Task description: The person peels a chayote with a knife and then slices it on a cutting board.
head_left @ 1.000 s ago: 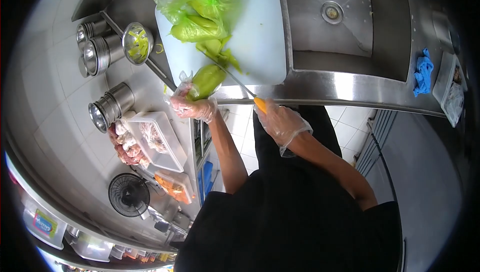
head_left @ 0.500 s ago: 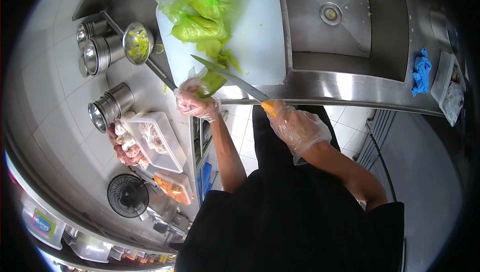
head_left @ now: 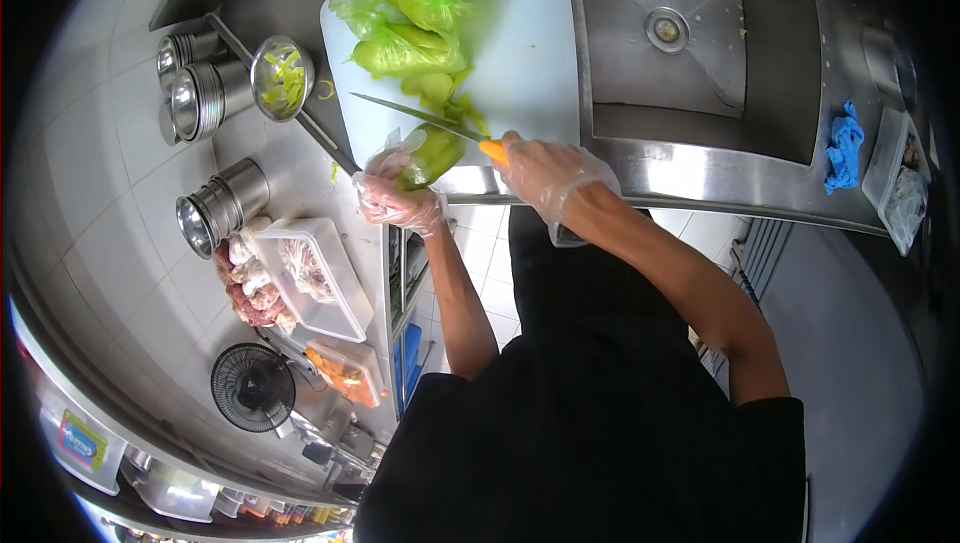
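Note:
A clear plastic glove covers my left hand (head_left: 400,198), whose fingers wrap round a green vegetable (head_left: 436,153) at the near left corner of the white cutting board (head_left: 535,73). My right hand (head_left: 550,178), gloved too, grips the orange handle of a knife (head_left: 425,116). The blade points left and lies across the far end of the vegetable. Just beyond it are cut green pieces (head_left: 435,89) on the board. A green plastic bag (head_left: 405,48) with more green vegetables inside rests at the board's far left.
Left of the board, a metal ladle (head_left: 283,78) holds green strips. Metal containers (head_left: 215,98), a clear tub (head_left: 325,278), raw meat (head_left: 250,288) and a black fan (head_left: 253,387) stand further left. A sink (head_left: 690,43) and blue cloth (head_left: 844,146) are at right.
My right hand has moved left and away from my body with the knife, whose blade swung to point more leftward. My left hand has shifted slightly right with the vegetable.

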Action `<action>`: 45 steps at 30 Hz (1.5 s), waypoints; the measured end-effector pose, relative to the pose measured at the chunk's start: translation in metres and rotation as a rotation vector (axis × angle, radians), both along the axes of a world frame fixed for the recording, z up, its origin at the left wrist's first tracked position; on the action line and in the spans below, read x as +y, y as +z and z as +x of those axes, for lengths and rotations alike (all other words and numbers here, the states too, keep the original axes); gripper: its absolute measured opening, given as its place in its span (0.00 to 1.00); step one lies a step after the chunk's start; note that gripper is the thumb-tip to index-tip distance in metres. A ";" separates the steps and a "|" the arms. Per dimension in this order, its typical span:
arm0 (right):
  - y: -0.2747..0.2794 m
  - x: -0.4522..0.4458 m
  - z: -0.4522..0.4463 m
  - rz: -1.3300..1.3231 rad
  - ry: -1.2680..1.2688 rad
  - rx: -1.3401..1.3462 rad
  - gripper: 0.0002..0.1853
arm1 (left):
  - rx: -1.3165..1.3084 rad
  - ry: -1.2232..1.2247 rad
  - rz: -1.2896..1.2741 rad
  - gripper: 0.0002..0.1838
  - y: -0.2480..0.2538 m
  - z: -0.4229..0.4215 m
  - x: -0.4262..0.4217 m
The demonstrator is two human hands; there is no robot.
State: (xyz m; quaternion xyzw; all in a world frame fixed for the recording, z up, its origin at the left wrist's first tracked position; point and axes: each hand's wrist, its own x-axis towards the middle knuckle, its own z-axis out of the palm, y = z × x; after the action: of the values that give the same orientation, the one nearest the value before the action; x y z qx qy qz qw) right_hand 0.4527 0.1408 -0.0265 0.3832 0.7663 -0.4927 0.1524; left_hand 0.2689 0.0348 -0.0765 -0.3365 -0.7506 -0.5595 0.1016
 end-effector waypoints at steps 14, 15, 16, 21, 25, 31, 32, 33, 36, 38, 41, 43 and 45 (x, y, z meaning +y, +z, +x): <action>-0.051 -0.085 0.008 0.026 -0.183 0.118 0.24 | -0.463 0.181 0.239 0.22 -0.051 0.007 -0.059; -0.054 -0.089 0.007 0.026 -0.189 0.109 0.23 | -0.405 0.232 0.150 0.21 -0.054 0.009 -0.054; -0.057 -0.092 0.005 0.025 -0.196 0.098 0.23 | -0.153 0.232 -0.076 0.20 -0.052 0.007 -0.055; -0.054 -0.090 0.001 0.050 -0.205 0.096 0.22 | -0.293 0.324 0.101 0.20 -0.061 -0.011 -0.043; -0.048 -0.080 -0.008 0.053 -0.205 0.070 0.22 | -0.342 0.267 0.335 0.23 -0.033 -0.025 -0.011; -0.031 -0.068 -0.005 0.056 -0.142 0.028 0.23 | -0.199 0.137 0.282 0.22 -0.018 -0.027 -0.004; -0.027 -0.066 -0.004 0.047 -0.129 0.012 0.23 | -0.332 0.075 0.383 0.21 -0.010 -0.021 -0.001; -0.030 -0.067 -0.002 0.071 -0.119 0.017 0.23 | -0.222 0.096 0.245 0.22 -0.006 -0.020 -0.003; -0.034 -0.067 0.007 0.116 -0.098 0.030 0.22 | -0.019 0.150 -0.071 0.23 -0.001 -0.019 -0.006; -0.013 -0.062 0.017 0.102 -0.099 0.031 0.21 | -0.059 0.177 -0.157 0.25 -0.002 -0.016 -0.002; 0.024 -0.055 0.032 0.072 -0.096 -0.023 0.22 | 0.049 0.199 -0.246 0.24 -0.003 -0.015 0.006; 0.043 -0.059 0.044 0.103 -0.103 -0.005 0.22 | 0.092 0.203 -0.274 0.23 -0.004 -0.015 0.010; 0.058 -0.062 0.052 0.119 -0.100 -0.007 0.21 | 0.182 0.172 -0.312 0.21 -0.003 -0.016 0.014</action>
State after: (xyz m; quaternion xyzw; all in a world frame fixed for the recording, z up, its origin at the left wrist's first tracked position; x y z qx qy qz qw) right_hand 0.5045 0.0786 0.0313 0.4312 0.7736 -0.4518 0.1072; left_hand 0.2529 0.0490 -0.0794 -0.3319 -0.8419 -0.3929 0.1630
